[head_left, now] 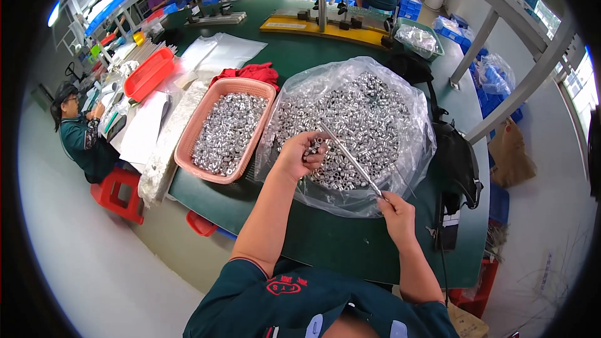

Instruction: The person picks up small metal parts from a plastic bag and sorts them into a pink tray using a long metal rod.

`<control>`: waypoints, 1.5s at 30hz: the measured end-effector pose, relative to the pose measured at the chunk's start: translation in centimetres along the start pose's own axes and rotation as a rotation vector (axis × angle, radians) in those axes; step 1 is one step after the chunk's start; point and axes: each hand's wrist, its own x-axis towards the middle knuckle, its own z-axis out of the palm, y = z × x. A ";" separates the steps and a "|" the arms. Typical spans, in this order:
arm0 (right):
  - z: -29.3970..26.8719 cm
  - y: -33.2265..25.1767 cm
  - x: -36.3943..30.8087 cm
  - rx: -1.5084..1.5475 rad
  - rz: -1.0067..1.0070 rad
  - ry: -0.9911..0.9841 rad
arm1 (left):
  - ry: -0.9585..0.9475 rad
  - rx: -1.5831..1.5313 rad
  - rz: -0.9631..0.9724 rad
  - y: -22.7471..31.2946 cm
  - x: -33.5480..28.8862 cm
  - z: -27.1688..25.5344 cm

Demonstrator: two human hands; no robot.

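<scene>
My left hand (pixel 303 155) is over the near left part of a heap of small silver metal rings (pixel 369 112), its fingers curled around several of them. The heap lies in a spread-out clear plastic bag (pixel 350 205) on the green table. My right hand (pixel 398 214) grips the near end of a thin silver rod (pixel 354 161). The rod slants up and left across the heap, its far tip just beyond my left fingers. Whether rings are threaded on it I cannot tell. Left of the bag stands a pink plastic basket (pixel 183 150) with more small metal pieces inside.
A red cloth (pixel 255 74) lies behind the basket. On the right are a black bag (pixel 456 156) and a grey metal frame post (pixel 526 95). A yellow-based fixture (pixel 294 25) stands at the back. A co-worker (pixel 78 128) sits at the left beside a red tray (pixel 149 74).
</scene>
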 end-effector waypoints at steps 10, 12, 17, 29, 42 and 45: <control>-0.3 0.0 -0.3 -0.099 -0.070 -0.018 | -0.071 -0.099 0.190 0.3 -0.1 -1.8; -0.4 -0.1 -0.3 -0.122 -0.089 -0.018 | -0.059 -0.067 0.185 0.4 -0.2 -1.5; -1.1 -2.3 -0.2 -0.405 -0.295 0.070 | 0.079 0.299 0.276 0.5 -0.5 -1.5; -0.8 -0.4 0.0 -0.092 -0.062 0.034 | 0.059 0.017 0.001 0.4 -0.7 0.3; -0.7 -0.4 -0.1 -0.104 -0.104 -0.030 | -0.056 0.034 0.236 1.1 -0.9 -1.7; -0.8 -0.7 -0.2 -0.097 -0.053 -0.062 | -0.030 0.044 0.241 1.0 -0.8 -1.5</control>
